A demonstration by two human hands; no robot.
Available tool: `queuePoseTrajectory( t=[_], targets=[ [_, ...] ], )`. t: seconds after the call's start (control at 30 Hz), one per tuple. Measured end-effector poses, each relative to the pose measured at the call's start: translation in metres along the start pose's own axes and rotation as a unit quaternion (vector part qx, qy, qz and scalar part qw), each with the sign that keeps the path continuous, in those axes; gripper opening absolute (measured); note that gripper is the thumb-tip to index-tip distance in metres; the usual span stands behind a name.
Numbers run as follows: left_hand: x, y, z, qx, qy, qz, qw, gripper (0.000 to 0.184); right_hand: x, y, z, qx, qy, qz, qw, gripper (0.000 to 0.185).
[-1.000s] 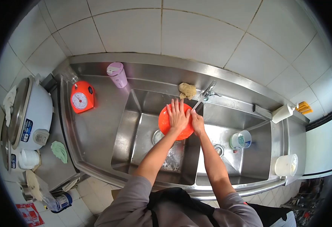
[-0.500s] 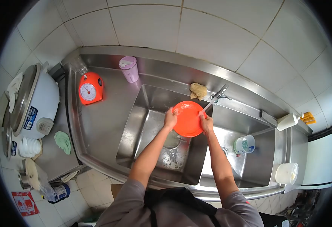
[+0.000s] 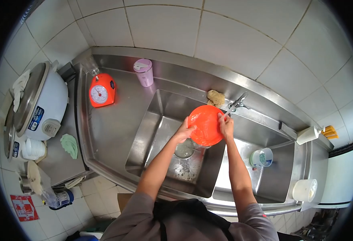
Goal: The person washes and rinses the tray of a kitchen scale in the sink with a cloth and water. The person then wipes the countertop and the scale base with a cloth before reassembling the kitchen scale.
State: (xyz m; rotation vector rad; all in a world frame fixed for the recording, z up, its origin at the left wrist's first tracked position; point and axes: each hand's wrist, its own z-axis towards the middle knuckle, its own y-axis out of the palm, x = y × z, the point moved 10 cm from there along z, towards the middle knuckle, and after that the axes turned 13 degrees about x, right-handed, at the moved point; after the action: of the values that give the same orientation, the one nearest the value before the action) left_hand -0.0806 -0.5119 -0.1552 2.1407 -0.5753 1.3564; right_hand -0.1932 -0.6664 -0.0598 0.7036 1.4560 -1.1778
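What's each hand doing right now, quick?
Left hand: holding the orange plate by its left rim.
Right hand: holding the same plate by its right rim.

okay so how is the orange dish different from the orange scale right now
The dish is held up over the sink by the left hand and right hand, while the scale stands on the steel counter, untouched.
The dish is round and shallow; the scale is a boxy upright body.
The dish shows no dial, but the scale has a white dial facing out.
Both share a bright orange-red colour.
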Motion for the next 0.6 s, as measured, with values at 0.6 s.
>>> queuePoseTrajectory(
  t=[0.6],
  targets=[
    [0.043, 0.006, 0.006, 0.007, 0.183, 0.522, 0.833, 0.037, 0.046, 0.1, 0.01, -0.264, 0.215, 0.59, 0.732, 0.025]
  ],
)
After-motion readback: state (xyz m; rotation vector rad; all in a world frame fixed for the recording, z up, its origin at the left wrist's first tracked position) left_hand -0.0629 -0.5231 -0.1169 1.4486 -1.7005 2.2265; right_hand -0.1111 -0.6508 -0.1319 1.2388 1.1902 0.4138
